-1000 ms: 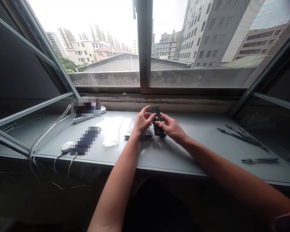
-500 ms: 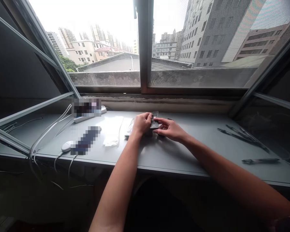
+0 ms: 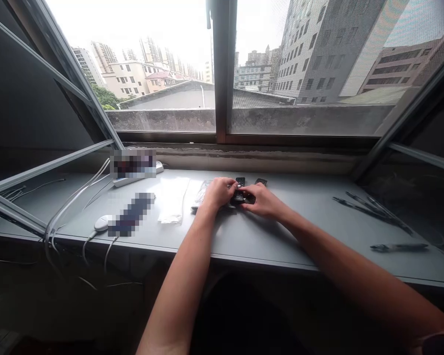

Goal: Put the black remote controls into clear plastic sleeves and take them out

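Between my two hands is a black remote control (image 3: 240, 181) with rows of small buttons, held low over the desk. My left hand (image 3: 221, 191) is closed on its left side, fingertips at the buttons. From the right, my right hand (image 3: 263, 198) pinches the remote with thumb and fingers. Just behind the right hand lies another dark, buttoned piece (image 3: 261, 181), likely a second remote, mostly covered by the hand. A shiny clear plastic packet (image 3: 199, 198) rests beside my left hand, partly hidden by it.
White plastic sleeves (image 3: 173, 202) lie left of the packet. Farther left are a blurred-out phone-like object (image 3: 132, 215), a white round charger (image 3: 102, 224), a power strip (image 3: 137, 175) and cables. Several pens (image 3: 373, 209) lie right. Metal frame bars flank the desk (image 3: 311, 231).
The remote has come down closer to the desk and tilted flatter. Both hands have lowered slightly with it, and the dark piece behind my right hand shows more.
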`<act>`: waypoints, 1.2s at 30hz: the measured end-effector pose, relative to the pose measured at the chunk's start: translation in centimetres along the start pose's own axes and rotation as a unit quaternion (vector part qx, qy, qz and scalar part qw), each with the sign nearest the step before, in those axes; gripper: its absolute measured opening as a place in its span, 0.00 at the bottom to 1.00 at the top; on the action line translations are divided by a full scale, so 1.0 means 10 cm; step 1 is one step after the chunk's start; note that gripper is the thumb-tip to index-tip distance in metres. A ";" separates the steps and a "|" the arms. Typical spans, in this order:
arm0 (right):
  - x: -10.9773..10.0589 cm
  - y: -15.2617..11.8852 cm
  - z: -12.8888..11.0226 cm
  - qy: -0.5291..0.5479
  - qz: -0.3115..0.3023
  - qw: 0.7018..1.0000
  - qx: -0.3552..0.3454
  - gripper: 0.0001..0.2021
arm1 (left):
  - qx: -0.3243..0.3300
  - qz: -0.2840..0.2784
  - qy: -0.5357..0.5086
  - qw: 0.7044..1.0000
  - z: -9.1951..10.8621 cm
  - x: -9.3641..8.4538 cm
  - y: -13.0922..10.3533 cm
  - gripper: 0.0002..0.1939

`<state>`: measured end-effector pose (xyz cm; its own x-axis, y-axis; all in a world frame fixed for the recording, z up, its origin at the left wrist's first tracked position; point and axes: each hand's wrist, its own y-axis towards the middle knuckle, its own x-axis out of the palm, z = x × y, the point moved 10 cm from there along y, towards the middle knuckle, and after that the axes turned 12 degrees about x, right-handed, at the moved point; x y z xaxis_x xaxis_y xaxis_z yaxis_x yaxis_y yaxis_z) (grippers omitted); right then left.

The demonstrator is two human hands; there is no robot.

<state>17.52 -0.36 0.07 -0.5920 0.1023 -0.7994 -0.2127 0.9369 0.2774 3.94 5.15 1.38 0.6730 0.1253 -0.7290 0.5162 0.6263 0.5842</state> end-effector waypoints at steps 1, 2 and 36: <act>0.00 0.00 0.02 -0.008 -0.004 1.000 0.002 0.25 | 0.010 -0.006 -0.001 1.000 0.02 0.01 0.00 0.12; 0.00 0.00 0.04 -0.016 -0.009 1.000 0.002 0.25 | 0.018 -0.013 -0.002 1.000 0.04 0.02 0.00 0.11; 0.00 0.02 0.22 0.058 -0.023 0.998 -0.008 0.32 | 0.053 -0.050 -0.023 0.997 0.22 0.02 -0.02 0.11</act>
<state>19.21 0.53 -1.07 -0.6662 0.0184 -0.7455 -0.2542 0.9342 0.2503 5.18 3.36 1.90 0.6372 0.0289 -0.7702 0.6341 0.5484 0.5452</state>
